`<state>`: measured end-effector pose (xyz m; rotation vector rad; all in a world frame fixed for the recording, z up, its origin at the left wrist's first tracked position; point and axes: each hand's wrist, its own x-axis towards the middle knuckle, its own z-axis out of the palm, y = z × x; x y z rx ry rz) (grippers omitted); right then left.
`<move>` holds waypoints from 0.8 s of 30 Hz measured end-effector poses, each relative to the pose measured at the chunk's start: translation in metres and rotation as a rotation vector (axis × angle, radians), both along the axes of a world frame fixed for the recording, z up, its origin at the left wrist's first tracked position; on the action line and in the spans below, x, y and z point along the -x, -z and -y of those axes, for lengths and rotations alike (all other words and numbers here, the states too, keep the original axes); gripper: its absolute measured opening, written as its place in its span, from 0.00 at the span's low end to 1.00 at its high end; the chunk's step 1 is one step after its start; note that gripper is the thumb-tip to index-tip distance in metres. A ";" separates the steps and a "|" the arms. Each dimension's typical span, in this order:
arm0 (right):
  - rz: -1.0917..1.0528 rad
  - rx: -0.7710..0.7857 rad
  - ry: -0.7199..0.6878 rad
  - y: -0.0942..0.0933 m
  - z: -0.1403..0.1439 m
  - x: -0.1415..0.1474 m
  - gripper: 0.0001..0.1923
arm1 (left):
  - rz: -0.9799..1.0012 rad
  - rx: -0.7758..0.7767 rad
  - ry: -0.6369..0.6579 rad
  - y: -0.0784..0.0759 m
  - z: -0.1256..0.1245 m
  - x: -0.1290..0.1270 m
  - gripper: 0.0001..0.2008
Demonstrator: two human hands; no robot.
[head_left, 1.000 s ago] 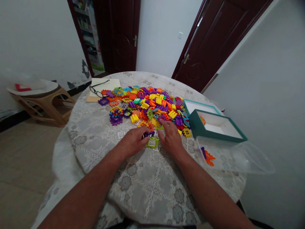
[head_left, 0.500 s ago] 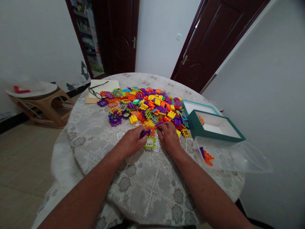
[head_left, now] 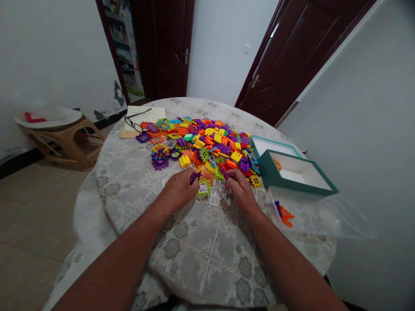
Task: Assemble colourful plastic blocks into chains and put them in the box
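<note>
My left hand (head_left: pixel 181 186) is closed on a dark purple plastic building piece (head_left: pixel 195 177), partly covered by the fingers. Between the thumb and fingers of my right hand (head_left: pixel 239 188) is a brighter purple building piece (head_left: pixel 225 172), seen nearly edge-on. A lime green square frame piece (head_left: pixel 203 188) lies on the cloth beside my left fingertips. White lattice window pieces (head_left: pixel 214 199) are spread between the two hands. Just beyond them rises a large heap of colourful interlocking pieces (head_left: pixel 210 142), among them yellow, orange, purple and green ones.
Right of the heap stands a dark green box (head_left: pixel 298 185) with its lid (head_left: pixel 275 144) behind it. A clear plastic container (head_left: pixel 311 216) near it holds orange and purple pieces. Eyeglasses (head_left: pixel 133 123) rest on a paper pad (head_left: pixel 155 113) at the far left of the round table.
My right hand has drawn back and to the right from the heap's edge, now with a purple piece raised in its fingers. My left hand keeps its piece almost in place.
</note>
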<state>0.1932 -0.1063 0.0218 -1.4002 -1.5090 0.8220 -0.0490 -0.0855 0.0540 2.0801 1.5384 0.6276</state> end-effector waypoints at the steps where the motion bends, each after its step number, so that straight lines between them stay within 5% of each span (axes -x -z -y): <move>1: -0.045 0.057 -0.064 -0.003 0.003 0.000 0.13 | -0.003 -0.001 -0.002 0.000 0.000 0.000 0.05; 7: -0.115 0.250 -0.387 -0.023 0.016 0.003 0.11 | -0.042 -0.077 0.010 0.002 0.000 0.001 0.05; 24: -0.312 0.422 -0.245 -0.013 0.013 0.013 0.22 | 0.107 -0.061 0.075 0.008 0.000 0.000 0.07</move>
